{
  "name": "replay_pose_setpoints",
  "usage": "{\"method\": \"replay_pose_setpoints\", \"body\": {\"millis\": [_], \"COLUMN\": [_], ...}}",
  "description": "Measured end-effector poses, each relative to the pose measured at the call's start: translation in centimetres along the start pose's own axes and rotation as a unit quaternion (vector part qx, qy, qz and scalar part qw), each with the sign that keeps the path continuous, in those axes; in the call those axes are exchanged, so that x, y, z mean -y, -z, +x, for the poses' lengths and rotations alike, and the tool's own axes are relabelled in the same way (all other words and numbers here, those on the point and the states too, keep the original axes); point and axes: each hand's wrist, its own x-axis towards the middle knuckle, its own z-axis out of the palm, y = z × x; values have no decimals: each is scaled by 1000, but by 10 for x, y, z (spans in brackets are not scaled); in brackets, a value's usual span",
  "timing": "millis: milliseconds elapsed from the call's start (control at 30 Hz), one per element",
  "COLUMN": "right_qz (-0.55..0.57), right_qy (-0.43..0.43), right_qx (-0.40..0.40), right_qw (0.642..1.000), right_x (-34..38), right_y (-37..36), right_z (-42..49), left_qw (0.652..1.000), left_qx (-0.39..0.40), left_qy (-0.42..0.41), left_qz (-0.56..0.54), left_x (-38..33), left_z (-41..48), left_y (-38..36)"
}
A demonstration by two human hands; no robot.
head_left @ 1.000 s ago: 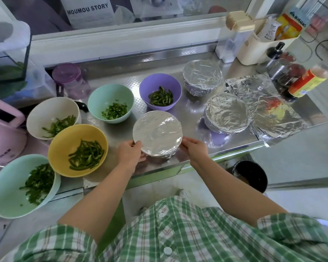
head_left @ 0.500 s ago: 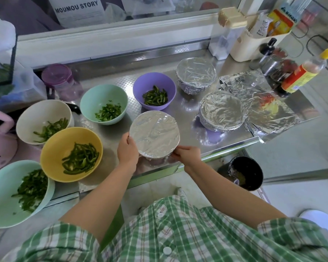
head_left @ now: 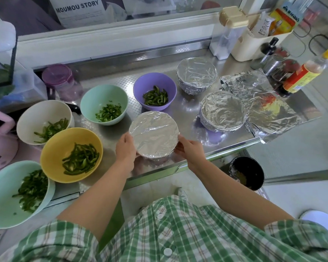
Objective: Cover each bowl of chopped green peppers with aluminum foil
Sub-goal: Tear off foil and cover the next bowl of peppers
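**A:** Fingers of the left hand curl round the left side of the foil-capped bowl. The right hand cups the opposite side the same way. Both hold it, pressing the foil in under the rim.

**B:** Where is it?

**A:** At the near edge of the table, just in front of the purple bowl. I cannot tell whether it rests on the steel or is slightly lifted.

**B:** Which step, then?

**A:** Finishing the third cover, I'd judge. The top looks smooth and tight. The back covered bowl and the right covered bowl are done, and the right one is just beside the loose foil sheets.

**B:** And next?

**A:** Probably setting this one over with those two, then taking a fresh sheet. Five bowls show their peppers: the purple one, the small mint bowl, the white bowl, the yellow bowl and the large mint bowl. The purple one is nearest the foil. The sheet should go on centred, with overhang all round, before it is folded down.
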Motion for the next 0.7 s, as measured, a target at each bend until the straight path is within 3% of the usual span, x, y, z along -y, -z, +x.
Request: {"method": "replay_pose_setpoints", "body": {"millis": [233, 433, 600, 700], "right_qz": [45, 35, 46, -9], "right_qy": [-7, -2, -2, 8], "right_qx": [64, 61, 92, 34], "right_qw": [997, 998, 995, 999], "right_x": [16, 19, 37, 37], "right_y": [-1, -1, -8, -5], "right_z": [3, -3, -7, -4], "left_qw": [1000, 998, 999, 999], "left_qx": [-21, -22, -42, -26], "left_qy": [18, -11, 11, 18], "left_qz": [8, 62, 19, 29], "left_x": [0, -2, 0, -6], "left_z": [0, 4, -4, -12], "left_y": [5, 3, 5, 4]}}
